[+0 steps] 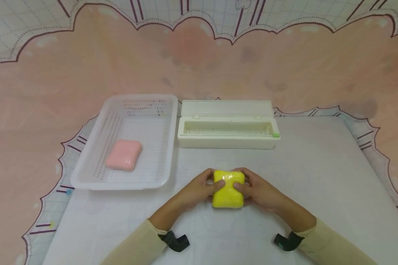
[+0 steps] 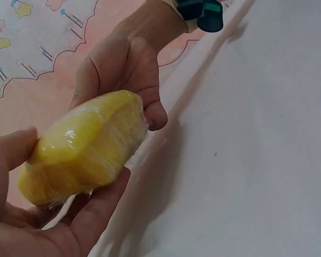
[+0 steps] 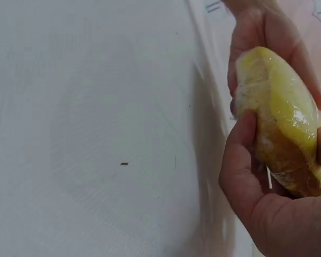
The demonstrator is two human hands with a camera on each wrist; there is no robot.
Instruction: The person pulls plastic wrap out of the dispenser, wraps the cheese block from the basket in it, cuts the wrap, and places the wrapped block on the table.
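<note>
In the head view both hands hold a yellow block (image 1: 228,198) with rounded edges, in front of me over the white table. Clear plastic film wraps it tightly, with crinkles along its sides in the left wrist view. My left hand (image 1: 197,188) grips its left side, thumb on the near face and fingers behind. From the right, my right hand (image 1: 261,192) pinches it the same way. The right wrist view shows the wrapped yellow block (image 3: 291,104) tilted between the two hands, with a shadow beside it on the cloth.
A white perforated basket (image 1: 156,147) at the left holds a pink block (image 1: 124,154) of similar shape. Right of it stands a long cream box (image 1: 225,142), lid raised, with a hollow trough. A patterned cloth (image 1: 199,66) surrounds the white tabletop (image 1: 318,176).
</note>
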